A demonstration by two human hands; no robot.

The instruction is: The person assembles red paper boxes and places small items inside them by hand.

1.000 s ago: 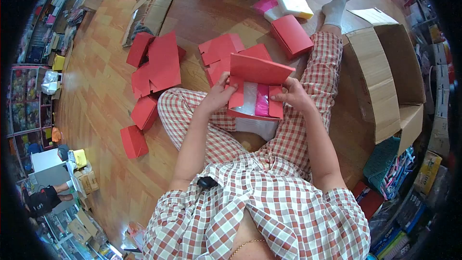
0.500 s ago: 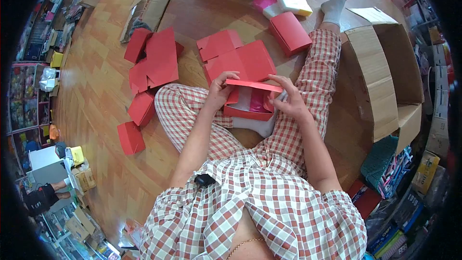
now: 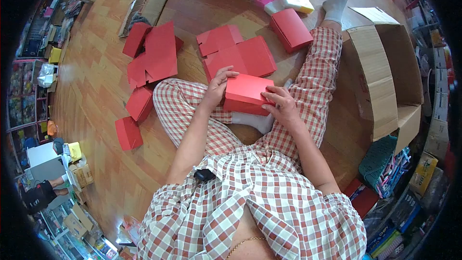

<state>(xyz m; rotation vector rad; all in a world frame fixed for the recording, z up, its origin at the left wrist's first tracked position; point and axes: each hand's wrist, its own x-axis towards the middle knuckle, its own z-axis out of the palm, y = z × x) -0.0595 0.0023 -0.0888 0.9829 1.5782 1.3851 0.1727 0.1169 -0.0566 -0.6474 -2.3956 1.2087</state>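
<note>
A red box [image 3: 248, 91] with its lid down is held between both hands above my bent leg. My left hand [image 3: 217, 88] grips its left side, fingers bent at the upper left corner. My right hand [image 3: 280, 102] pinches the right edge, with fingers on the lid and the thumb near the front. Just beyond lie flat red cardboard pieces [image 3: 240, 58] on the floor. Another red box [image 3: 290, 30], closed, rests beside my outstretched leg. What is inside the held box is hidden.
Several red boxes and pieces [image 3: 160, 50] lie on the left. White and pink packs [image 3: 294, 0] sit at the far side. A large open cardboard box [image 3: 373, 77] and a teal basket [image 3: 378, 163] stand at the right. Another person's arm [image 3: 58, 182] shows at the far left.
The lid of the held box has come down, covering the pink and white contents. My right hand has moved down slightly, onto the box's right edge.
</note>
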